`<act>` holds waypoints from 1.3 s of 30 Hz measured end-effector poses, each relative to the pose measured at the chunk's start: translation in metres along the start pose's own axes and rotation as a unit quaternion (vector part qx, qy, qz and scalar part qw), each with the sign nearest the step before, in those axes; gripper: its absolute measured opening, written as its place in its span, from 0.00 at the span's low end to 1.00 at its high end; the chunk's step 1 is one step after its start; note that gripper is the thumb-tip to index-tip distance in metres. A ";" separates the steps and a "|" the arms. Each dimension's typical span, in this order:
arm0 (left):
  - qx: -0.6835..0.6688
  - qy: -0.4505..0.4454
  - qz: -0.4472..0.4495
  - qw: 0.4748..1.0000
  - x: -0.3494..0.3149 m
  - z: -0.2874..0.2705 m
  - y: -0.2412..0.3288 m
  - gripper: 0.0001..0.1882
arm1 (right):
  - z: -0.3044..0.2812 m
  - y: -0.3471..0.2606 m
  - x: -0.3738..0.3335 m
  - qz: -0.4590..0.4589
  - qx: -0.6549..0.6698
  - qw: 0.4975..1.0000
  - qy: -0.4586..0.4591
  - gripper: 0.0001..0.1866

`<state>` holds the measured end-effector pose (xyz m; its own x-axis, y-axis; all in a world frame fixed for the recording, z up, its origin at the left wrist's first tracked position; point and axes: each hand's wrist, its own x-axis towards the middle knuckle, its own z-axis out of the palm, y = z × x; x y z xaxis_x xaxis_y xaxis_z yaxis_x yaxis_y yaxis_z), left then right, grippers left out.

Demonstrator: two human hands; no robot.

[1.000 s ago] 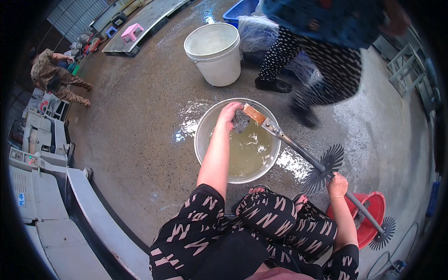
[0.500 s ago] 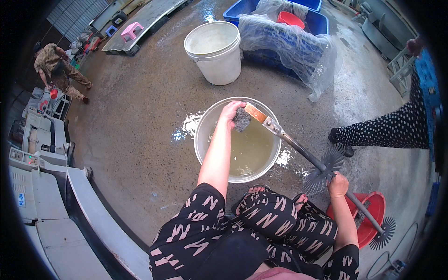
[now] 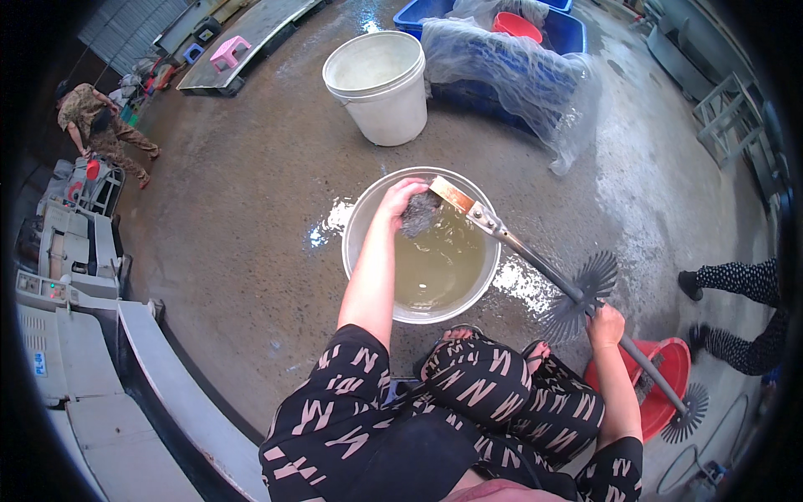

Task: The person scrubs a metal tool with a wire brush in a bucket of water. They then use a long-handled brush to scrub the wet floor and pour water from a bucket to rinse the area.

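My right hand is closed round a long metal shaft that slants over a round pale tub of murky water. A fan-like disc of grey blades sits on the shaft just beyond this hand. Another bladed disc is near the shaft's lower end, by a red basin. At the upper end, a flat rust-brown piece is bolted on. My left hand grips a grey wiry scouring pad above the water, right beside that piece.
Beyond the tub stand a white bucket and blue crates draped with pale netting. Grey machines line the left side. One person bends at the far left; another's legs are at the right. The floor is wet.
My left hand and the scouring pad have shifted slightly left, off the end of the brown piece. My right hand keeps its hold. The person at the right has stepped farther to the right.
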<state>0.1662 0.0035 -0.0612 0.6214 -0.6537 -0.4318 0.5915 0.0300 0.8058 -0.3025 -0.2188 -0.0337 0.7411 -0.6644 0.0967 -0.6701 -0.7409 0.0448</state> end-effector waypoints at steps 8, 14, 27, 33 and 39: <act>0.766 0.059 -0.069 0.636 0.002 -0.024 -0.132 0.29 | -0.023 -0.001 0.020 0.015 -0.001 0.990 -0.143 0.18; 0.506 0.053 0.030 0.861 -0.034 0.009 -0.004 0.21 | -0.043 -0.013 0.025 0.043 0.074 0.984 -0.156 0.11; 0.525 0.240 0.353 0.737 -0.053 0.108 -0.012 0.14 | -0.033 -0.002 0.031 0.064 0.062 0.975 -0.203 0.16; 0.584 0.269 0.300 0.705 -0.044 0.077 0.023 0.17 | -0.043 -0.014 0.035 0.055 0.108 0.968 -0.220 0.16; 0.647 0.213 0.226 0.697 -0.057 0.100 0.030 0.17 | -0.044 -0.010 0.029 0.048 0.073 0.979 -0.183 0.14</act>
<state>0.0967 -0.0336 0.0278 0.8526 -0.5072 0.1257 -0.5013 -0.7260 0.4708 -0.2763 -0.2260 0.0123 0.6590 -0.7021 -0.2697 -0.7435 -0.6624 -0.0920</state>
